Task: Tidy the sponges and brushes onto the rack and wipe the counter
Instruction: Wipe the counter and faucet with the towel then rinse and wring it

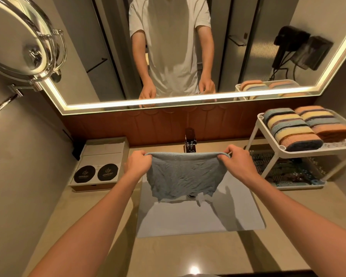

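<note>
Over the white rectangular sink basin (208,216), in the head view, the left hand (138,162) and the right hand (237,159) each pinch a top corner of a crumpled grey-blue cloth (183,174). Their fingers curl over its upper hem, so it hangs spread between them with its ragged lower edge loose above the drain.

Just beyond the knuckles stands the chrome faucet (190,140). Off to the right of the right hand, a white plastic two-tier rack (300,154) sits on the beige stone counter (168,254). Two thick striped sponges (292,128) lie side by side on its top shelf. Dark patterned things fill the shelf below, too murky to name as brushes. To the left of the left hand is a pale tray box (104,150) carrying two black round discs.

As far as the sponges go, the tidying looks done, and the step in hand appears to be readying the cloth for the wipe. To do it well, I would fold the cloth into a flat pad rather than drag it loose, then press it with a flat palm. Working from the wall side and sweeping toward the basin should send water and crumbs in there, not onto the floor. It would pay to go round the rack's feet and the tray box, and the frayed corner could snag on the faucet.
</note>
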Available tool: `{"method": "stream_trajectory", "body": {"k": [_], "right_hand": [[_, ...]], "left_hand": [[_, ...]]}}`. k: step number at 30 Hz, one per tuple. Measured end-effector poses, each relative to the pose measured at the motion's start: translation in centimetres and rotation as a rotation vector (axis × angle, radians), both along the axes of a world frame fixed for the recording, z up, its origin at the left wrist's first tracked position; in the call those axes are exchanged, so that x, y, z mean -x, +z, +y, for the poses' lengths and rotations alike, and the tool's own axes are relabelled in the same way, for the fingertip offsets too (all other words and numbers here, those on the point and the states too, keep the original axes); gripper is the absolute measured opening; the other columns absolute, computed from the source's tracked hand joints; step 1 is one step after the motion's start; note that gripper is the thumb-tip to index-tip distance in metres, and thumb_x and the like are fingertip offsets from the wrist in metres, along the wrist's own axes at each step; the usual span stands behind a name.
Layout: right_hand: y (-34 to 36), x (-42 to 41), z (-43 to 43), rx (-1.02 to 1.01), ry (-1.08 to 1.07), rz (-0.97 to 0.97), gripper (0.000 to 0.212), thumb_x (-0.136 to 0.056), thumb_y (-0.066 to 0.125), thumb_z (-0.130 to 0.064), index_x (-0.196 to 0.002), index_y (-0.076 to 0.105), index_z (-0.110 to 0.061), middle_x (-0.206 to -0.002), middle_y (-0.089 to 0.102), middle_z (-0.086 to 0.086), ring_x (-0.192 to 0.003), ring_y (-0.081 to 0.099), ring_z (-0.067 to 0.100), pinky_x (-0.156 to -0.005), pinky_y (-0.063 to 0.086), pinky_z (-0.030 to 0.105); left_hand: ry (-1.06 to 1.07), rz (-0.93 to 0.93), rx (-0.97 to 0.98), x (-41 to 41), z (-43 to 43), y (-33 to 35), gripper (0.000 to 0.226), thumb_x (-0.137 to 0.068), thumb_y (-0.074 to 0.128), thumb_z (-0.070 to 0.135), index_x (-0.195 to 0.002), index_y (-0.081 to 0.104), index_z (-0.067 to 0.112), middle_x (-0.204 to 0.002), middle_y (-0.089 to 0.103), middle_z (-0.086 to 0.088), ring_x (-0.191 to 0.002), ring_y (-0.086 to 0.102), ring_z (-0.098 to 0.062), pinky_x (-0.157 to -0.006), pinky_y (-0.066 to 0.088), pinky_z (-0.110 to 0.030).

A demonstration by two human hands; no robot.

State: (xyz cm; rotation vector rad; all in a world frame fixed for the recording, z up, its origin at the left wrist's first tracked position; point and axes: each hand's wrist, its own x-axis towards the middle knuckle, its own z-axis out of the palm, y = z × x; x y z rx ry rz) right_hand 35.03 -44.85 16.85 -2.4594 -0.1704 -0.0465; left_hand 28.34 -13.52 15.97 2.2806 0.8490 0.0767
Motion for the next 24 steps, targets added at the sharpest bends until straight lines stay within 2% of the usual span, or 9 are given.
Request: {"method": "stream_trajectory", "body": {"k": [2,4,5,7,10,12,14,20,24], "right_hand": [[-0.1,0.2,0.6,0.014,-0.025,0.020,0.018,-0.094,0.066,-0.037,-0.084,0.062,-0.023,-0.080,0.063,-0.003,-0.080,0.060,0.018,-0.068,0.051,0.037],[-0.5,0.3,1.3,-0.006,-0.070,0.102,0.020,-0.093,0.066,-0.038,-0.084,0.062,-0.021,-0.080,0.064,-0.001,-0.080,0.062,0.021,-0.071,0.056,0.041],[-0.8,0.2,1.7,-0.053,-0.086,0.153,0.021,-0.091,0.068,-0.038,-0.083,0.061,-0.020,-0.080,0.065,0.001,-0.080,0.063,0.022,-0.072,0.057,0.043],[-1.3,0.3,2.7,-0.226,-0.108,0.269,0.023,-0.086,0.073,-0.035,-0.079,0.060,-0.017,-0.080,0.069,0.007,-0.077,0.068,0.025,-0.068,0.061,0.045],[-1.5,0.6,4.3,-0.419,-0.101,0.411,0.022,-0.089,0.073,-0.023,-0.081,0.057,-0.011,-0.087,0.070,0.015,-0.074,0.070,0.026,-0.057,0.060,0.034],[-1.4,1.0,5.1,-0.561,-0.086,0.531,0.017,-0.092,0.070,-0.019,-0.088,0.056,-0.010,-0.089,0.067,0.017,-0.067,0.068,0.024,-0.058,0.060,0.031],[-1.2,1.4,5.6,-0.654,-0.055,0.605,0.016,-0.094,0.069,-0.018,-0.095,0.057,-0.008,-0.090,0.066,0.017,-0.063,0.066,0.022,-0.060,0.061,0.031],[-1.9,2.6,6.9,-0.559,0.067,0.495,0.017,-0.089,0.074,-0.018,-0.094,0.062,-0.007,-0.093,0.073,0.022,-0.086,0.074,0.036,-0.078,0.061,0.052],[-2.3,2.9,6.5,-0.499,0.149,0.423,0.010,-0.090,0.072,-0.018,-0.096,0.068,-0.010,-0.092,0.074,0.016,-0.085,0.072,0.034,-0.077,0.061,0.050]], "left_hand": [[0.084,0.014,0.131,0.1,-0.7,-0.1,0.021,-0.086,0.053,0.032,-0.075,0.068,0.021,-0.079,0.066,-0.001,-0.082,0.062,-0.026,-0.070,0.046,-0.033],[0.151,-0.013,0.287,-0.1,-1.6,-0.3,0.017,-0.080,0.057,0.028,-0.075,0.072,0.020,-0.080,0.071,-0.003,-0.084,0.066,-0.027,-0.080,0.056,-0.039],[0.177,-0.019,0.371,-0.1,-2.3,-0.3,0.014,-0.079,0.060,0.024,-0.075,0.072,0.018,-0.081,0.072,-0.006,-0.084,0.068,-0.029,-0.084,0.059,-0.044],[0.206,-0.017,0.537,0.0,-3.8,-0.3,0.012,-0.084,0.062,0.015,-0.076,0.069,0.010,-0.080,0.073,-0.011,-0.081,0.070,-0.029,-0.087,0.059,-0.045],[0.220,-0.030,0.595,0.0,-5.5,-0.8,0.016,-0.082,0.062,0.020,-0.076,0.068,0.006,-0.080,0.074,-0.012,-0.079,0.071,-0.029,-0.080,0.059,-0.046],[0.211,-0.040,0.615,0.0,-6.6,-0.9,0.016,-0.084,0.060,0.018,-0.074,0.066,0.006,-0.079,0.069,-0.010,-0.074,0.063,-0.027,-0.068,0.052,-0.042],[0.183,-0.036,0.632,0.1,-7.8,-0.8,0.015,-0.087,0.058,0.013,-0.075,0.064,0.007,-0.077,0.064,-0.011,-0.073,0.058,-0.025,-0.065,0.046,-0.037],[0.134,-0.009,0.786,0.3,-10.7,-0.9,0.014,-0.098,0.060,0.020,-0.091,0.067,0.010,-0.080,0.068,-0.009,-0.061,0.059,-0.019,-0.048,0.045,-0.024],[0.125,-0.018,0.845,0.5,-11.0,-1.2,0.014,-0.101,0.056,0.019,-0.093,0.064,0.010,-0.078,0.073,-0.011,-0.059,0.070,-0.021,-0.051,0.056,-0.027]]}}
